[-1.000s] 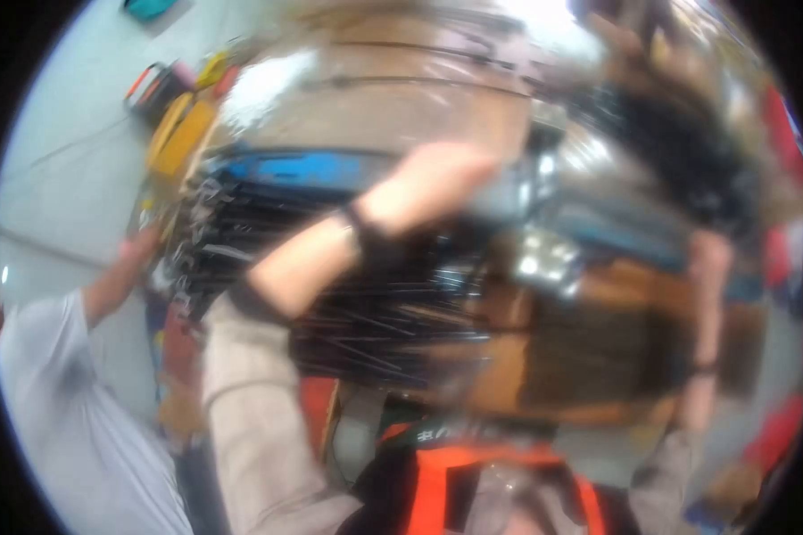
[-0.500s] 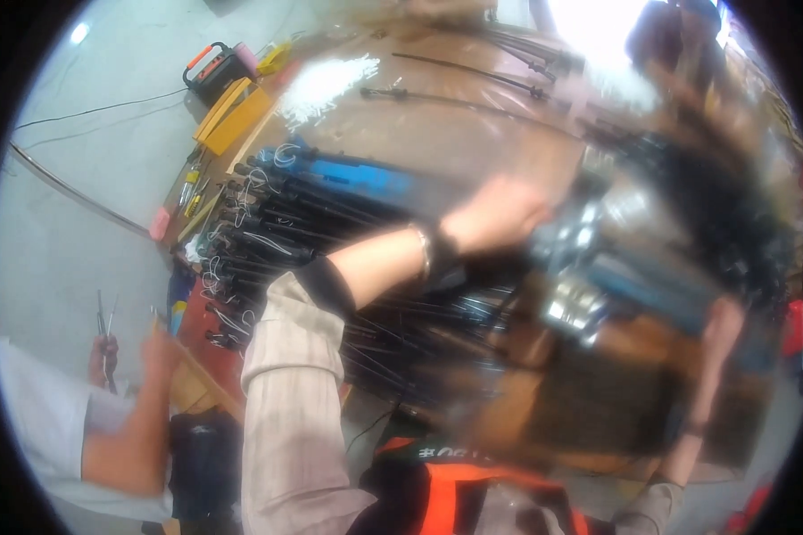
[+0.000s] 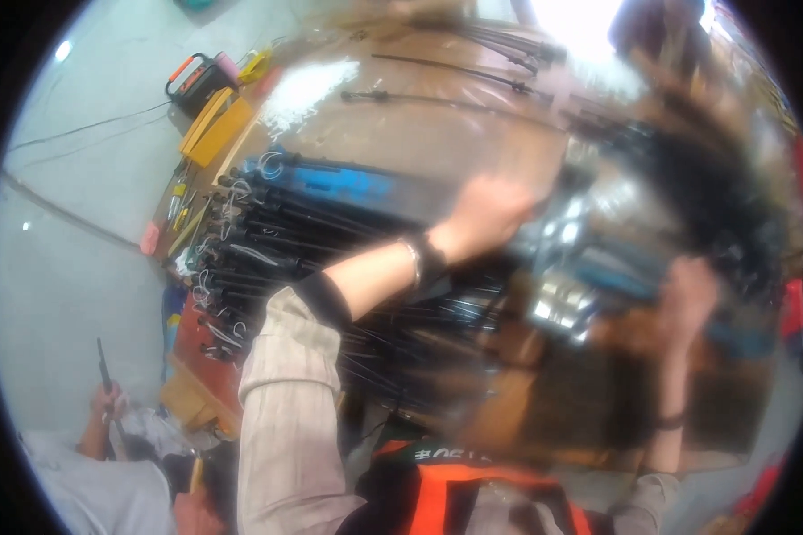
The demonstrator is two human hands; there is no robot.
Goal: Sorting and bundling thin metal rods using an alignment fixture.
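Observation:
My left hand (image 3: 489,212) is over the middle of the table, beside a long pile of thin black cables (image 3: 312,236). Its fingers look curled closed, but blur hides what they grip, if anything. My right hand (image 3: 690,292) is at the right, smeared by motion, so its fingers cannot be made out. Between the hands lie shiny clear plastic packaging (image 3: 567,308) and a blurred bluish-grey bundle (image 3: 611,267). A dark heap of black cables (image 3: 718,205) spreads just beyond my right hand.
White slim pieces (image 3: 308,89) lie in a pile at the far left. Single black cables (image 3: 455,100) stretch across the tabletop (image 3: 419,134). A yellow bin (image 3: 216,127) stands at the left edge. At lower left, a co-worker's hands (image 3: 107,401) hold tools.
My right hand has moved left and upward, closer to the plastic packaging. My left hand has shifted slightly left in the picture. The co-worker's hands have moved lower.

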